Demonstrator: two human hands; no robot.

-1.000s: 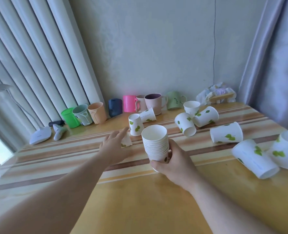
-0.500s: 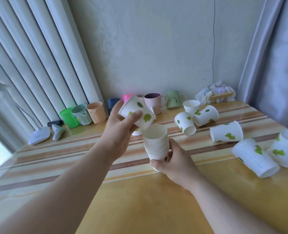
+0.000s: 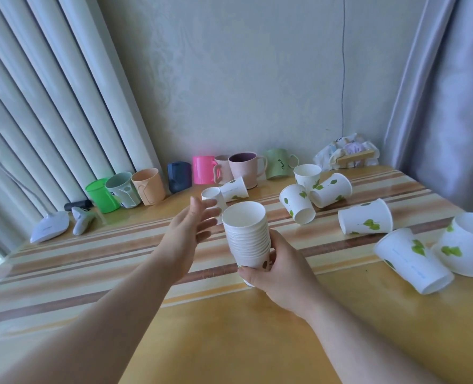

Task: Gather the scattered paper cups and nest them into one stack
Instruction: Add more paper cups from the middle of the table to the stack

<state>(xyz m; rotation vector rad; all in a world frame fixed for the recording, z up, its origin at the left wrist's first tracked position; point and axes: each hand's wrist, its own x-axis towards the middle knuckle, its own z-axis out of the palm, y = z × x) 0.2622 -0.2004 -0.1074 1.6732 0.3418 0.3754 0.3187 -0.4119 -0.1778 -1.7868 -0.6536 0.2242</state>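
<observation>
My right hand point(image 3: 278, 268) grips the base of a tall stack of nested white paper cups point(image 3: 247, 234), held upright above the table. My left hand point(image 3: 189, 230) hovers just left of the stack with fingers spread and nothing in it. Behind its fingertips stands a small leaf-print cup point(image 3: 212, 197), with another cup point(image 3: 234, 189) lying on its side beside it. More leaf-print cups lie scattered to the right: a group of three point(image 3: 314, 189), one on its side point(image 3: 365, 218), and two large near ones point(image 3: 412, 260).
A row of coloured plastic mugs point(image 3: 202, 170) lines the wall at the back of the striped table point(image 3: 91, 261). A white lamp base point(image 3: 49, 227) and a small device sit at the left. A bundle of packets point(image 3: 346, 155) rests in the back right corner by the curtain.
My left hand lifted a leaf-print cup from the table, dropped it into the top of the stack, and has now let go and drawn back to the left.
</observation>
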